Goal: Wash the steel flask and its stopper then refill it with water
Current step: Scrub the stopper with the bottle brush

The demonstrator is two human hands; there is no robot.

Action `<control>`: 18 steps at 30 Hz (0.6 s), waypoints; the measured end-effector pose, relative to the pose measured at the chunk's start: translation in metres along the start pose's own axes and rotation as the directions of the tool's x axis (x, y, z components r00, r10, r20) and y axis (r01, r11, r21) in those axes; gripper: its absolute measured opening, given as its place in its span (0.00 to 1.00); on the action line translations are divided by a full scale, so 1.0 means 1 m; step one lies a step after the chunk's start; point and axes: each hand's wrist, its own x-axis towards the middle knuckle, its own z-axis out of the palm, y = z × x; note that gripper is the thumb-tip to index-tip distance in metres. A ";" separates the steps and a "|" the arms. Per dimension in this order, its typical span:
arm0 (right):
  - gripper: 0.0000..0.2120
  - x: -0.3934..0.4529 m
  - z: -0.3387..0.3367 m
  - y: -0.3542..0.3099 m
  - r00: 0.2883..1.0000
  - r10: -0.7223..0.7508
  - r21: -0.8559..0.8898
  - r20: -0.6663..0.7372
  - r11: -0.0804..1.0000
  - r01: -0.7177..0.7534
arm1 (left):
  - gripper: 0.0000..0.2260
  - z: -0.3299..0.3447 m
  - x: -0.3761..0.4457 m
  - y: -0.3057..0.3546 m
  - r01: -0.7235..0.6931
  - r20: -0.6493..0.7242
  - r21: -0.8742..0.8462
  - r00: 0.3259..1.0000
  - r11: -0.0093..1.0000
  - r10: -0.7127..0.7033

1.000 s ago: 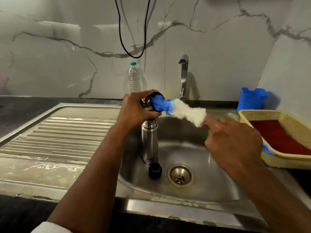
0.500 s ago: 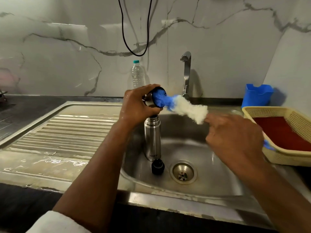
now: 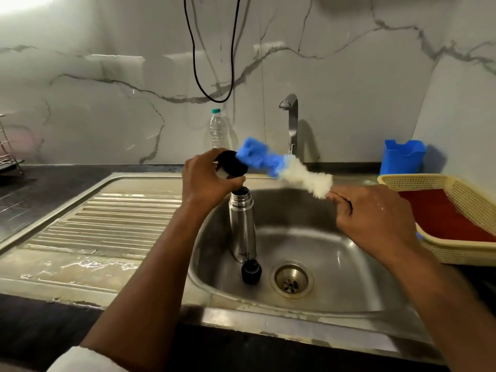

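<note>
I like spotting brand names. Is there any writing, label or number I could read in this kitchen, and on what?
Steel flask: small dark print near its base, too blurred to read.
Clear plastic bottle by the wall: no label legible.
Blue container and yellow basket: no writing visible.
So nothing can be quoted.

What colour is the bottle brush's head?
The bottle brush is blue at the tip and white nearer the handle, seen in the head view.

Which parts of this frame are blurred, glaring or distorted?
Head view: the bottle brush is motion-smeared at its blue tip; glare sits on the wet drainboard and the top-left wall; wide-angle bending curves the sink rim; the steel flask stays sharp.
</note>
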 end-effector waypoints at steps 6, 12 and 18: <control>0.11 0.002 0.005 0.003 0.988 0.153 0.061 0.006 0.986 -0.153 | 0.27 -0.026 -0.024 0.000 0.103 0.156 0.057 0.982 0.993 -0.111; 0.06 -0.003 0.008 -0.010 0.974 0.204 -0.034 0.097 0.979 -0.202 | 0.23 -0.025 -0.071 0.002 -0.056 0.554 0.257 0.826 0.965 -0.100; 0.07 -0.002 0.015 -0.009 0.959 0.237 -0.056 0.153 0.971 -0.231 | 0.23 0.005 -0.073 -0.010 -0.210 0.789 0.432 0.559 0.877 -0.255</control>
